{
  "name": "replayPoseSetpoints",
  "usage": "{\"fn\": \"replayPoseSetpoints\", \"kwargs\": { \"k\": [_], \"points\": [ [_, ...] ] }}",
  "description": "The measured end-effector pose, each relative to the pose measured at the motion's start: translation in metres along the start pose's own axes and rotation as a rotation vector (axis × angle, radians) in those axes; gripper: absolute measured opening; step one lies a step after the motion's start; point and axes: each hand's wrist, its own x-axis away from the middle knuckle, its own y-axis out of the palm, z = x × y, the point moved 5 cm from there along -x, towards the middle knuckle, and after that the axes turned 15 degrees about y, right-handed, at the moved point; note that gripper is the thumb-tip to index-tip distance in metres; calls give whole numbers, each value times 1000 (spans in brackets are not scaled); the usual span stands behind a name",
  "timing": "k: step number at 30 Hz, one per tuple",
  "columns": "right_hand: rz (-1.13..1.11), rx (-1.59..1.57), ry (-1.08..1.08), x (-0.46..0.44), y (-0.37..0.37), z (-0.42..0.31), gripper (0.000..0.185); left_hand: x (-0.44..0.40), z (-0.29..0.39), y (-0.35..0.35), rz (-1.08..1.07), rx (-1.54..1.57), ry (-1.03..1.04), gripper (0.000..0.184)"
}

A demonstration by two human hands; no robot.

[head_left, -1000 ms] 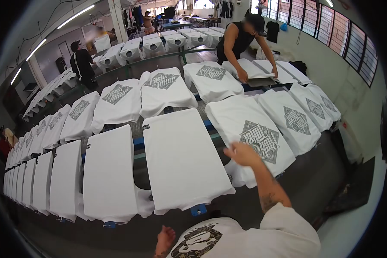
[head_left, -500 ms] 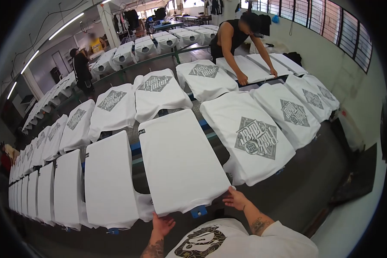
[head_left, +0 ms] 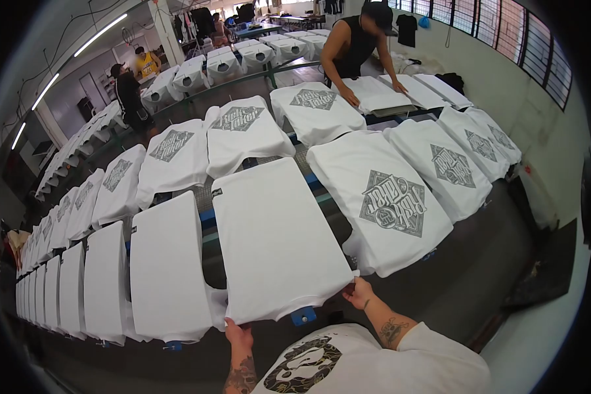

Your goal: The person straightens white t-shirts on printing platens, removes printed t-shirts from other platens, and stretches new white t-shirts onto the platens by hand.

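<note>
Background: printed shirts (head_left: 395, 205) | blank shirt (head_left: 276, 240) | left hand (head_left: 240, 336), right hand (head_left: 360, 293) hold corners

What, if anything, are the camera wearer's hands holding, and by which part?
The plain white shirt in front, by its near edge: left hand at the left corner, right hand at the right.

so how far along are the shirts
The diamond-print T-shirts look done. In hand is a plain white T-shirt, its near corners held by the left hand and right hand. Perhaps left: the front-row plain T-shirts; whether they await printing, I can't tell.
</note>
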Motion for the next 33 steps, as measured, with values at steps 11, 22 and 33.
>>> {"fn": "replayPoseSetpoints", "kwargs": {
  "k": [11, 22, 33],
  "points": [
    [32, -123, -301, 28, -15, -20, 23, 28, 8, 8, -61, -160, 9, 57],
    [-148, -40, -191, 43, -22, -11, 32, 46, 10, -21, -162, -46, -87, 34],
    [-78, 216, -40, 58, -28, -7, 19, 52, 17, -25, -116, -178, -35, 16]
  ]
}}
